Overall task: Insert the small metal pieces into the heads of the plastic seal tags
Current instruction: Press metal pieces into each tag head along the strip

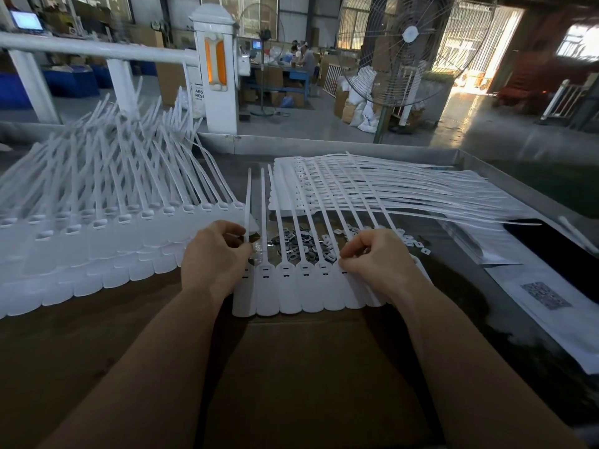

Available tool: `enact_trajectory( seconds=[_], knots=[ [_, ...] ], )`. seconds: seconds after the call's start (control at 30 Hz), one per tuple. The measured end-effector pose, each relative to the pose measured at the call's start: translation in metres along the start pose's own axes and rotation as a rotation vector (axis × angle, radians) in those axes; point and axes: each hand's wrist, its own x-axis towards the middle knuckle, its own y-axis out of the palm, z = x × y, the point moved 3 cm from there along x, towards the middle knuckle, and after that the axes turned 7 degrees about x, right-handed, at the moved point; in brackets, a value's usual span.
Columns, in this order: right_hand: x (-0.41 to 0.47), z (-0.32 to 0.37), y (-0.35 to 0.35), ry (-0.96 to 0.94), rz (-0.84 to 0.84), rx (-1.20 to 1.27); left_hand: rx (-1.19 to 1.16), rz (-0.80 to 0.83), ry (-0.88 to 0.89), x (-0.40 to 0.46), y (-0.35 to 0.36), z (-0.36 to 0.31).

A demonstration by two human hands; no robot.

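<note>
dim interior, daylight glare from doorway (pixel 470 43) upper right, edges curved, slightly soft

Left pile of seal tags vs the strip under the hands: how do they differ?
The left pile is many overlapped strips, its tails fanning up and back; the strip under the hands is a single flat row, tails straight. No hand touches the pile; the left hand and right hand work on the strip. Both are white plastic.

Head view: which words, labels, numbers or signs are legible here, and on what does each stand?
"ABS" over "RES", cut off: sign behind the white post.
Printed patch on paper sheet, right of the table: too blurred to read.
Monitor, top left: unreadable.
</note>
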Motion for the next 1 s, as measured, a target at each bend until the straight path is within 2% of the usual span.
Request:
enact_trajectory(
  seconds=[0.23, 0.4, 0.47, 0.57, 0.67, 0.87, 1.0],
  knots=[
    [0.004, 0.001, 0.002, 0.072, 0.019, 0.014, 0.005, 0.005, 0.002, -0.001, -0.001, 0.001],
    [-0.001, -0.005, 0.001, 0.004, -0.028, 0.052, 0.011, 0.001, -0.005, -0.002, -0.001, 0.0],
    [-0.002, -0.007, -0.001, -0.032, -0.113, 0.131, 0.004, 0.004, -0.009, -0.002, -0.001, 0.0],
    [0.0, -0.012, -0.015, -0.05, -0.343, 0.2, -0.007, 0.003, -0.015, -0.002, -0.002, -0.001],
    [0.004, -0.019, -0.025, -0.016, -0.454, 0.043, -0.02, 0.01, -0.018, -0.002, -0.002, -0.001],
    [0.006, -0.022, -0.019, -0.071, -0.402, -0.235, -0.023, 0.011, -0.015, -0.002, -0.002, -0.001],
    [0.006, -0.018, -0.015, -0.108, -0.361, -0.277, -0.013, 0.005, -0.008, -0.003, -0.002, 0.0]
  ],
)
